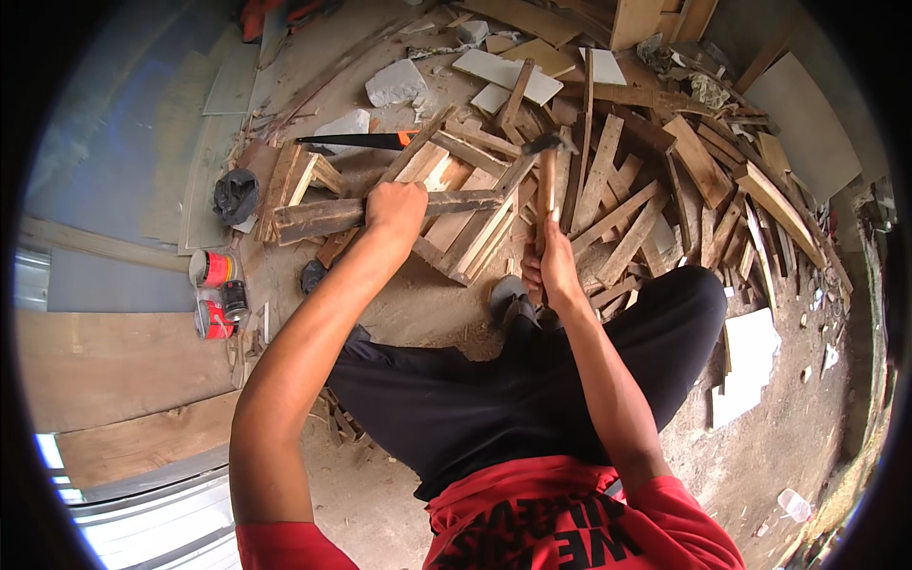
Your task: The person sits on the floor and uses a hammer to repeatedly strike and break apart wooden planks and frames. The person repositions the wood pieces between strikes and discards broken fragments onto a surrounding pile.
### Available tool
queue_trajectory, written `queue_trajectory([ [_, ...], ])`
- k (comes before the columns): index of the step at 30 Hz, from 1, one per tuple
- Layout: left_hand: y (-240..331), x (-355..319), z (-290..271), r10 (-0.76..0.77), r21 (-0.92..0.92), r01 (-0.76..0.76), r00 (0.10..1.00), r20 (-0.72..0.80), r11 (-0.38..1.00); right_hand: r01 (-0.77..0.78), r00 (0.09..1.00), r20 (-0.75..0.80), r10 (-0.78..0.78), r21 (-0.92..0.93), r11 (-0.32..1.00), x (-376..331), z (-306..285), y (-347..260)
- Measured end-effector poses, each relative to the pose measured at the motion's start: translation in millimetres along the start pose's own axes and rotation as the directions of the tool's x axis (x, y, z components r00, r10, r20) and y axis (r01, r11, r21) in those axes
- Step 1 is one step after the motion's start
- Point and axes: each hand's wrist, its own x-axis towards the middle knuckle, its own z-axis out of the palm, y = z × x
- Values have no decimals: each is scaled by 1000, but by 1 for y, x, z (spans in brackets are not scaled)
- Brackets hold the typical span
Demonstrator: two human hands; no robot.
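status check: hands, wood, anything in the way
Left hand gripping dark wooden bar. Right hand holding hammer. Handsaw lying beyond, scrap wood crowding right side.

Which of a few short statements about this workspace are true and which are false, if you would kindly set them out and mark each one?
1. The right grip holds a hammer. True.
2. The saw has a bright green handle. False: the saw's handle shows orange.
3. The left grip is closed on a dark wooden strip. True.
4. The cans stand on the person's right. False: the cans are on the left.
5. Loose planks lie heaped ahead and to the right. True.
6. The person's trousers are white. False: the trousers are dark.
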Motion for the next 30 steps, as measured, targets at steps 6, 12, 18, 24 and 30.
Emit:
queue_trajectory([
  [6,-8,8,-4,51,10,-51,998,33,999,-377,922,76,379,-44,925,7,-11,11],
  [12,-5,14,-17,37,92,-38,999,11,995,-131,991,14,131,70,989,4,-13,16],
  [18,-6,11,-12,64,93,-61,998,-27,994,-190,981,54,184,137,972,-4,-6,16],
  [24,-13,4,6,36,52,-34,999,-38,998,-282,957,93,275,79,956,6,-4,10],
  [30,-10,-5,11,2,4,-2,1000,-18,1000,-320,946,12,324,-128,939,2,3,10],
])
